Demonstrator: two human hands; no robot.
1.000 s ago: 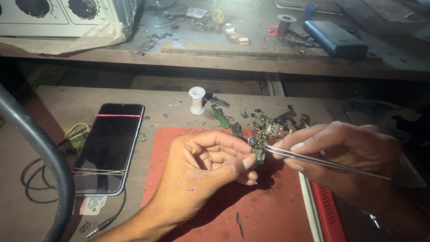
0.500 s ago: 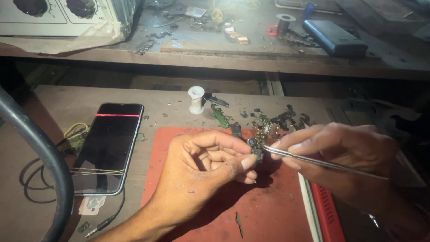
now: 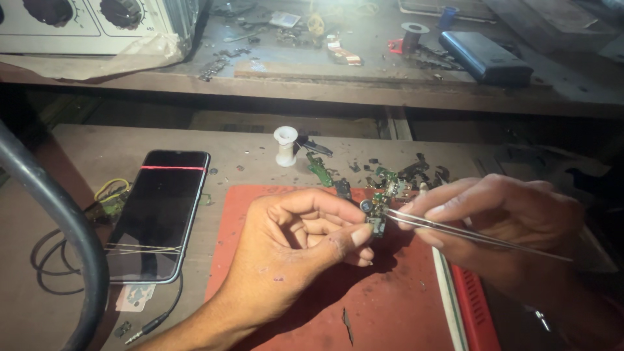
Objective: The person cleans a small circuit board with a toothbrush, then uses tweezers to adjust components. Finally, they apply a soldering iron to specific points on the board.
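I see my left hand (image 3: 296, 250) over the red mat (image 3: 390, 305), fingers curled in, thumb and forefinger pinched on a small green board (image 3: 376, 220) w/ a round dark part at its top. Board sits just above the mat, between both hands, roughly centre of view. My right hand (image 3: 500, 224) comes in from the right, fingers closed around tweezers (image 3: 468, 234); the tips meet the board's upper edge, right by that round part. Can't tell if the tips actually clamp anything, too small.

Behind the board, a scatter of green scraps and dark bits (image 3: 396, 179) on the bench, near the mat's top edge. A white spool (image 3: 285, 145) stands upright further back. Left of the mat lies a phone (image 3: 159, 211), screen dark, w/ a red line near the top and thin bands across the lower part. Wires (image 3: 110, 198), yellow and green, just beside the phone's left edge. A black cable (image 3: 52, 195) curves thru the left foreground. Upper shelf: a black box (image 3: 484, 57) at right, a white unit w/ knobs (image 3: 84, 16) at left.
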